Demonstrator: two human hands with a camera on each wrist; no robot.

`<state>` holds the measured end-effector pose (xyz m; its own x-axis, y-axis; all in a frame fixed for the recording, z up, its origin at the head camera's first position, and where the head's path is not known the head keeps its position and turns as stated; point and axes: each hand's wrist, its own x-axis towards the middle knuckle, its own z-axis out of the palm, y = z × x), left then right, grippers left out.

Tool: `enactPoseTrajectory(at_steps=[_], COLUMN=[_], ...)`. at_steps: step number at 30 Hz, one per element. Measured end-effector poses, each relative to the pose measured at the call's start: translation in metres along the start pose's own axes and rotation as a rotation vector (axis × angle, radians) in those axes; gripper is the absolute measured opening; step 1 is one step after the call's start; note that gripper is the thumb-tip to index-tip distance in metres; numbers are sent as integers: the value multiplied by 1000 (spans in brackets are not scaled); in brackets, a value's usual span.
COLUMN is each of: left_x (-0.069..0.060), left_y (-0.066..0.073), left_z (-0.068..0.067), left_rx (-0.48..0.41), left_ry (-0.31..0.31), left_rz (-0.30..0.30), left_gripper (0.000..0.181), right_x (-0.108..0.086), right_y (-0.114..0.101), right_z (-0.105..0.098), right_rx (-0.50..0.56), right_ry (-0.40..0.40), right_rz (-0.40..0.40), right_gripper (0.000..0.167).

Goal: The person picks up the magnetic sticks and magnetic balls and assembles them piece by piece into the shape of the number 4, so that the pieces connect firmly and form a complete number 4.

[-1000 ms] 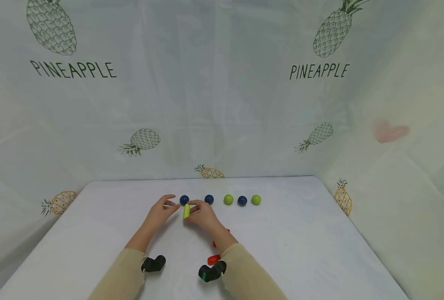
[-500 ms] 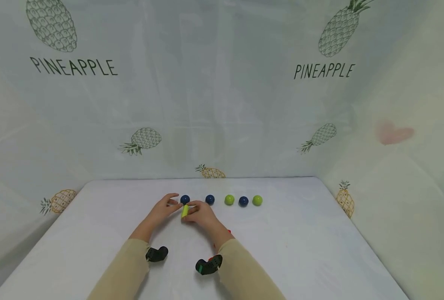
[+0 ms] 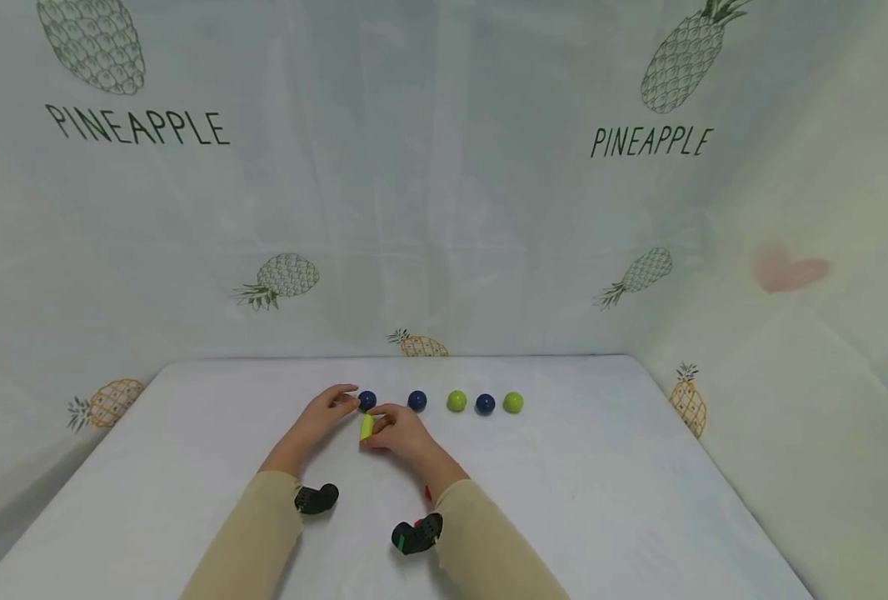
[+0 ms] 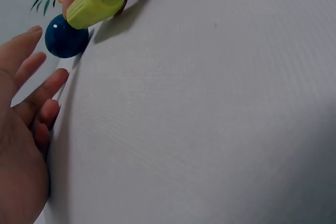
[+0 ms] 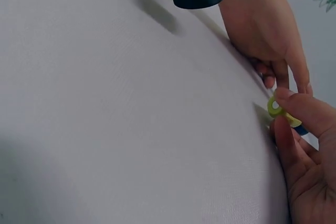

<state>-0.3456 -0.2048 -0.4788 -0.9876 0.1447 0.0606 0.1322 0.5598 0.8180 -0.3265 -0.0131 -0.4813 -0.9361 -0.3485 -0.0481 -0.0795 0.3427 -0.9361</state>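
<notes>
Gripping the yellow-green piece (image 3: 366,427), the right hand (image 3: 405,433) pinches it between thumb and fingers. The piece is over the far part of the white desk (image 3: 601,483), slightly left of the far edge's midpoint; whether it touches the surface cannot be told. One end is ribbed; the other is rounded with a white spot at its centre.

The left hand (image 3: 322,418) holds nothing: its fingers are relaxed and spread just beside the leftmost blue ball (image 3: 366,401). This ball sits directly beyond the piece; contact between the two cannot be confirmed.

Four more balls continue the row near the far edge, toward the far right corner: second blue ball (image 3: 417,401), first green ball (image 3: 456,401), third blue ball (image 3: 485,404), second green ball (image 3: 514,402). The row ends well short of that corner.

Nearer the front edge, two red parts (image 3: 428,493) show partly beside the right forearm. A black device (image 3: 316,498) is mounted at the left wrist, a matching unit (image 3: 417,533) at the right.
</notes>
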Motion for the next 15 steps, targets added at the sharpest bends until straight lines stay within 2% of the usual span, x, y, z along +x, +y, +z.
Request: enactPoseTrajectory(at_steps=[3,5,10,12,15], left_x=[-1,-2,-5,-5,-4], left_y=[0,-1,-2,-2,-1], left_z=[-1,-2,-2,-1,0], left_rx=[-2,-6,-2,0,4], left_ry=[-1,-5,-8,-6,-8], left_rz=[-12,4,85,74,18], left_gripper=[47,49,53,50,47], right_x=[0,-1,-3,-4,-6], right_y=[-1,-2,-3,-3,-4], right_z=[0,0,1,1,2], right_rx=[-18,-38,-65,-63,-61], right_ry=[-4,-4,5,3,-5], right_rz=[-19,-22,-22,-22,-23], right_gripper=[51,50,49,49,50])
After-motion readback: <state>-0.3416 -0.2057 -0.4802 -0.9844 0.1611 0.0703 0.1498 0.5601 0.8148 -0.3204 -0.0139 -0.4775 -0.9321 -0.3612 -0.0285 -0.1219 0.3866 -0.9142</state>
